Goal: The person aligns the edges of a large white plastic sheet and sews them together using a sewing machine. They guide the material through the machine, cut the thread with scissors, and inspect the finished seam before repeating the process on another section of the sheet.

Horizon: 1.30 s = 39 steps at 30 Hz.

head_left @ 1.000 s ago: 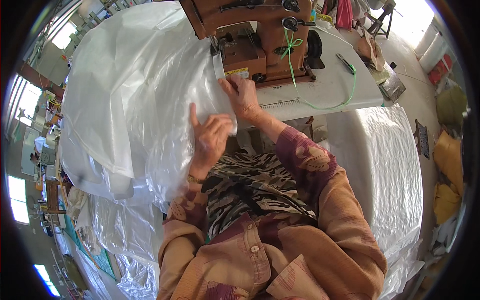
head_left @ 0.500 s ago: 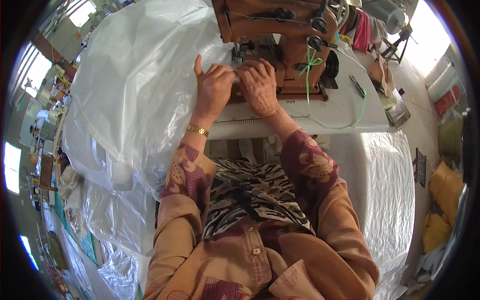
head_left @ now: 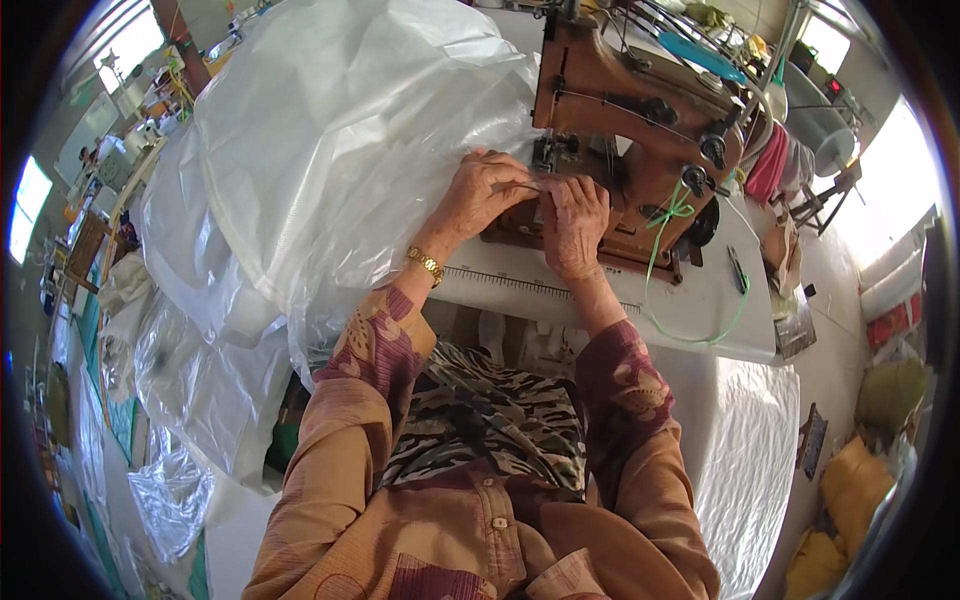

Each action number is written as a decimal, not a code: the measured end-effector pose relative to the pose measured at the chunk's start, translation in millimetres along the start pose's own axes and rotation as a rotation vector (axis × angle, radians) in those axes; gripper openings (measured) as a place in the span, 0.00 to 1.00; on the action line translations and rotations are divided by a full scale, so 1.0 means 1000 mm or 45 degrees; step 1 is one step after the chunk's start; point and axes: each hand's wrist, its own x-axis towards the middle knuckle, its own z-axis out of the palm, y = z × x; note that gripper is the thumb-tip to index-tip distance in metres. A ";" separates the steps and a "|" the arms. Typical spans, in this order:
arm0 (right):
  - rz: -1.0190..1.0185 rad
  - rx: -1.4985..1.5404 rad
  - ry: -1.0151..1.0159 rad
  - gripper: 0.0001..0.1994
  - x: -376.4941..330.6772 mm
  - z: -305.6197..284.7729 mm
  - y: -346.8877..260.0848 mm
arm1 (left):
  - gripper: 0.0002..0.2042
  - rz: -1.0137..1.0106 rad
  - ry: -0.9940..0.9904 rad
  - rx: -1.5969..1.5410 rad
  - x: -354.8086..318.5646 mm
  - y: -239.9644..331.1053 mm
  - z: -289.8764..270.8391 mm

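A brown sewing machine (head_left: 640, 110) stands on a pale table. Just in front of its presser foot (head_left: 545, 155), my two hands meet. My left hand (head_left: 483, 195), with a gold-coloured bracelet at the wrist, pinches the edge of a large translucent white plastic sheet (head_left: 330, 140). Beside it, my right hand (head_left: 577, 220) has its fingers bent down and pressed together on the same edge. The bit of sheet between the fingertips is mostly hidden. The rest of the sheet is heaped to the left of the machine and hangs over the table's front.
A ruler strip (head_left: 530, 285) runs along the table's front edge. On the right lie small thread snips (head_left: 738, 268) by a green cord (head_left: 655, 260) tied to the machine. Silvery-white sheeting (head_left: 745, 450) hangs at lower right. Yellow sacks (head_left: 855, 490) lie on the floor beyond.
The view has shifted, so the machine sits lower and further right. My left hand's raised thumb has come down, and its fingers now pinch close to the right hand's fingertips.
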 end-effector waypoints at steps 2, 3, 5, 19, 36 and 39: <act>0.050 0.045 0.009 0.08 0.001 -0.001 -0.002 | 0.07 -0.019 -0.005 -0.033 0.002 -0.001 0.000; 0.081 0.083 0.016 0.08 0.001 -0.001 -0.003 | 0.07 -0.038 -0.004 -0.043 0.003 -0.001 0.001; 0.157 0.155 0.035 0.07 0.001 -0.001 -0.005 | 0.07 -0.100 -0.007 -0.079 0.004 -0.001 0.001; 0.165 0.168 -0.049 0.09 0.007 -0.008 -0.006 | 0.11 -0.356 -0.138 -0.309 0.010 -0.004 0.000; 0.285 0.002 -0.074 0.06 0.015 -0.001 -0.011 | 0.11 -0.512 -0.042 -0.207 0.014 0.001 -0.001; 0.340 -0.016 -0.073 0.05 0.016 0.001 -0.013 | 0.10 -0.475 0.004 -0.118 0.014 0.000 0.001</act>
